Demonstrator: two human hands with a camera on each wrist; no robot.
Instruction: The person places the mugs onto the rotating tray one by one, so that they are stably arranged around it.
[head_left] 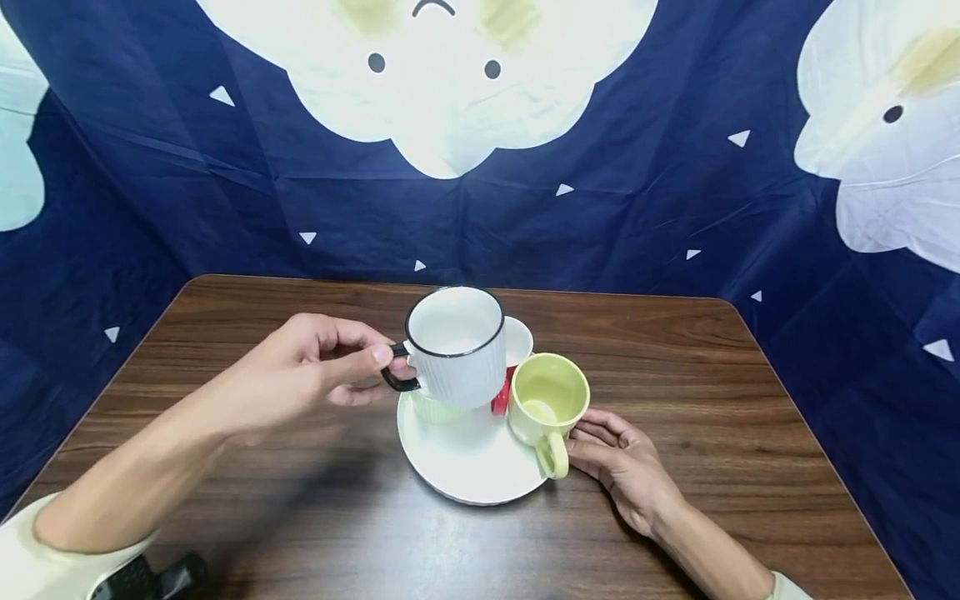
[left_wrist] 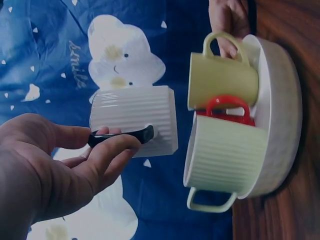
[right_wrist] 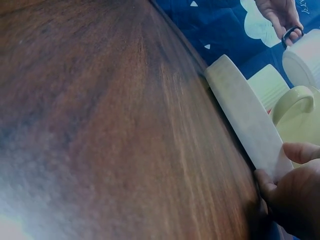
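Note:
My left hand [head_left: 330, 362] pinches the black handle [left_wrist: 122, 135] of a white ribbed mug [head_left: 459, 367] with a black rim, held upright above a round white tray [head_left: 480, 479]. On the tray stand a yellow-green mug [head_left: 547, 400], a pale green ribbed mug [left_wrist: 227, 155] and a red mug with a white inside [head_left: 517, 340]. The raised mug hides most of the pale green one in the head view. At the tray's right side, my right hand [head_left: 626, 467] grips the edge, thumb over the rim and a finger against the outer wall, close beside the yellow-green mug.
The tray rests on a dark wood-grain table [head_left: 675, 400]. Behind the table hangs a blue cloth [head_left: 630, 217] with white clouds and small triangles. A black device [head_left: 150, 579] sits by the left sleeve at the lower left.

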